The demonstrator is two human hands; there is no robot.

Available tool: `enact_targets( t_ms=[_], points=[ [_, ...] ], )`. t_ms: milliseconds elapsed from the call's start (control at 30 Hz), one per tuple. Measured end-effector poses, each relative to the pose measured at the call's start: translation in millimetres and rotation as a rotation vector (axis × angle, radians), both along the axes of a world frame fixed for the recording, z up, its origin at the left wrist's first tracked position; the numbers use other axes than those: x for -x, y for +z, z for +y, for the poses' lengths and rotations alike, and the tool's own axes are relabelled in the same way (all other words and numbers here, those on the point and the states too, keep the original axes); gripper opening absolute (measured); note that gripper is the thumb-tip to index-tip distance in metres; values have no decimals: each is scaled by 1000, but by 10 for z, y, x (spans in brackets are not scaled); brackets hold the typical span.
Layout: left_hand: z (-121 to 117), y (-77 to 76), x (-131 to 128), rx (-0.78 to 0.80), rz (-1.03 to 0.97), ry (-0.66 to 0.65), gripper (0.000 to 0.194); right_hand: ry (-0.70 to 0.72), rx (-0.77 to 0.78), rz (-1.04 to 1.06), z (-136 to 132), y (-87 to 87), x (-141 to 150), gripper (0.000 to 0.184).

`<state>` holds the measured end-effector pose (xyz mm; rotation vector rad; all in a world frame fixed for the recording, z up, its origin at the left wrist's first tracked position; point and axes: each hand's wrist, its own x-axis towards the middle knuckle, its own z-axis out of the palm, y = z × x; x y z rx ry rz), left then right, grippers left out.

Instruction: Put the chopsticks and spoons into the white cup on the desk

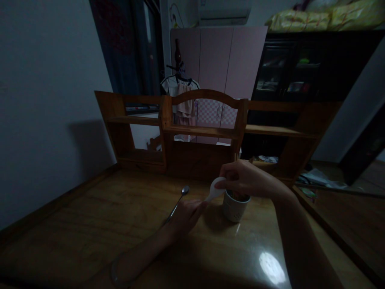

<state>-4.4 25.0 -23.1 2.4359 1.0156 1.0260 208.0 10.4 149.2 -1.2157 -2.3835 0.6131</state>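
A white spoon (213, 191) is held up between both hands, a little above the tabletop. My left hand (188, 214) is closed around its handle. At the bowl end, my right hand (240, 176) bends down from above, its thumb and index finger pinched on the edge of the spoon's bowl. Just below the right hand stands a pale cup (234, 208), upright, with something brownish inside that the fingers and dim light partly hide. A metal spoon (185, 190) lies on the table beyond my left hand, which covers part of its handle.
The glossy wooden table (105, 216) backs onto a wooden shelf unit (204, 130). On the left is a wall (48, 100). Farther off stand a pink wardrobe (215, 60) and a dark cabinet (300, 68); clothes (183, 96) hang between shelf and wardrobe.
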Motion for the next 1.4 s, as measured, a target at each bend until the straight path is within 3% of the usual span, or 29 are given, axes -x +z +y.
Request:
enact_targets(
  t_ms=[767,1133,1400],
  points=[
    [50,-108,7,41,61,79,52,6,28,-39,36,-38,-30,32],
    [36,-80,1,50,77,27,33,2,-14,-42,51,-37,-27,31],
    [-9,-42,-3,84,79,-27,36,-17,8,2,8,35,-119,39]
  ],
)
